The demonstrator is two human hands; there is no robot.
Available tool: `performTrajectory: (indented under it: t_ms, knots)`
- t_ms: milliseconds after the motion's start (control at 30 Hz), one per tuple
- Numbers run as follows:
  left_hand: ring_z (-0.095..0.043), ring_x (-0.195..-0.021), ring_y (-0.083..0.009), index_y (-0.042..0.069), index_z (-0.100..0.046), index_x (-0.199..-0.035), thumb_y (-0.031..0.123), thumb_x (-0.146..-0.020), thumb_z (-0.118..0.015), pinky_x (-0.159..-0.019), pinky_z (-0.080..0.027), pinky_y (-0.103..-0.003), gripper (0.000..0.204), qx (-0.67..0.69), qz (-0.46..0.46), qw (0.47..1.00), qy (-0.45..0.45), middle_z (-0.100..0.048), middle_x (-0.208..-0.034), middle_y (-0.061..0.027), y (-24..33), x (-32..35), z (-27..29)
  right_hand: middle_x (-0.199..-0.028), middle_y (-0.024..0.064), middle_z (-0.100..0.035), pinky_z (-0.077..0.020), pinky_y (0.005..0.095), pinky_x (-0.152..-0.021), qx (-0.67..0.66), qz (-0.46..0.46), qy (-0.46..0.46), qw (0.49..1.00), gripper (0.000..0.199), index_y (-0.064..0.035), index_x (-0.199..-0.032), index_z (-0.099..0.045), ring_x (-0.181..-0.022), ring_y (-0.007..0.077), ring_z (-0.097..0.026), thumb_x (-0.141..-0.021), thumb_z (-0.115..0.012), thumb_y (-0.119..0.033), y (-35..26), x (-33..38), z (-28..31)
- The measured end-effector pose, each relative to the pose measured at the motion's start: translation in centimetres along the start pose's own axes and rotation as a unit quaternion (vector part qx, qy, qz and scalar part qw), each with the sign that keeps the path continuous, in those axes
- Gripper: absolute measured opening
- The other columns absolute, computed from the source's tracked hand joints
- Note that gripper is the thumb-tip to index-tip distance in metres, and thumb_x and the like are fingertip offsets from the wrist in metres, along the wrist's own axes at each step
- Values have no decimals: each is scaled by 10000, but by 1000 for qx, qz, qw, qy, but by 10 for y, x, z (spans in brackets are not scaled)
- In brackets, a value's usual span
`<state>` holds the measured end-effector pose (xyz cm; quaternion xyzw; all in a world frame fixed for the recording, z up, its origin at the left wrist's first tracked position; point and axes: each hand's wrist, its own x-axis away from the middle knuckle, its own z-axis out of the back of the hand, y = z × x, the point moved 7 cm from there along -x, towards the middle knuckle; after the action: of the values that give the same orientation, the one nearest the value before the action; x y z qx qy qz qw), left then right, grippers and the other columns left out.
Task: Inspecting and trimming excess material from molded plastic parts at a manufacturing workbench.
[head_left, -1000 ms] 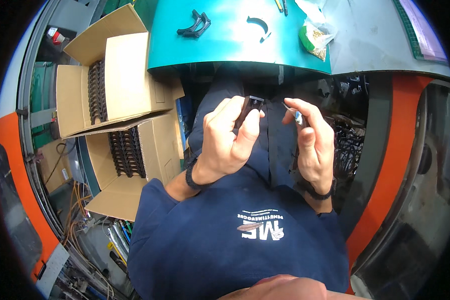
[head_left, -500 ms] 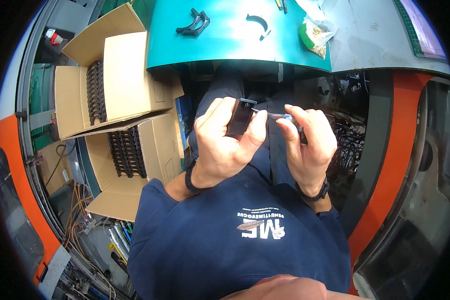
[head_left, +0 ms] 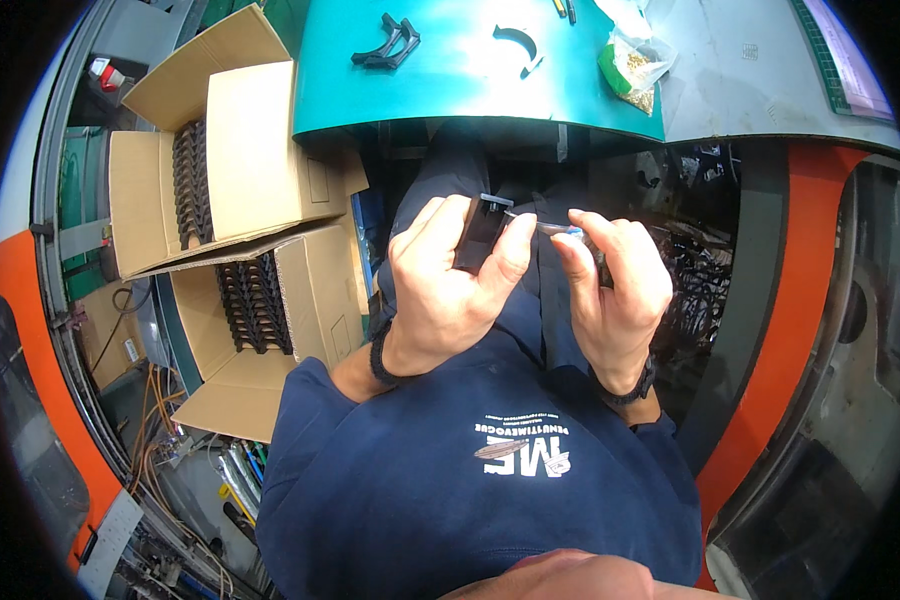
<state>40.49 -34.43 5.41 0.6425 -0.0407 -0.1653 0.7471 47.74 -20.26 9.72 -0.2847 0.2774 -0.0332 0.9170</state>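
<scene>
My left hand (head_left: pixel 450 285) grips a small black plastic part (head_left: pixel 480 232) over my lap, fingers wrapped around its lower half. My right hand (head_left: pixel 615 295) holds a thin tool with a blue grip (head_left: pixel 560 231), its metal tip touching the top of the black part. Both hands sit just below the edge of the teal table (head_left: pixel 450 95). On that table lie two curved black parts (head_left: pixel 385 45) and another curved black part (head_left: pixel 518 40).
Two open cardboard boxes (head_left: pixel 260 150) (head_left: pixel 315 290) filled with stacked black parts stand at my left. A clear bag of small brass-coloured pieces (head_left: pixel 632 65) lies on the table's right side. Cables and tools (head_left: pixel 235 480) lie on the floor at lower left. An orange-rimmed grey surface (head_left: pixel 770 300) curves along my right.
My hands came together: the right hand brought the blue-handled tool leftward until its tip met the black part, which the left hand turned slightly.
</scene>
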Motion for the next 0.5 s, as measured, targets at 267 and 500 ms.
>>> performTrajectory:
  t_ms: [267,500]
  knots:
    - [-533,-540,-151,-21,-623,-780,96,-811,-738,-487,-398,-274,167,22,12,1000,8,-562,-652,-82,-1,-1,-1,-687,91,-575,-435,314,-528,-2,-26,-2,1000,250,-4,-948,-648,-588,218,-548,-777,-776,-135,3,1,0]
    - [-381,-531,-85,-22,-534,-680,126,-868,-662,-481,-285,-266,272,140,75,987,6,-455,-589,-33,-23,-5,-4,-752,115,-627,-468,301,-595,-29,-102,-10,994,202,11,-975,-662,-653,216,-591,-819,-739,-93,24,14,-1]
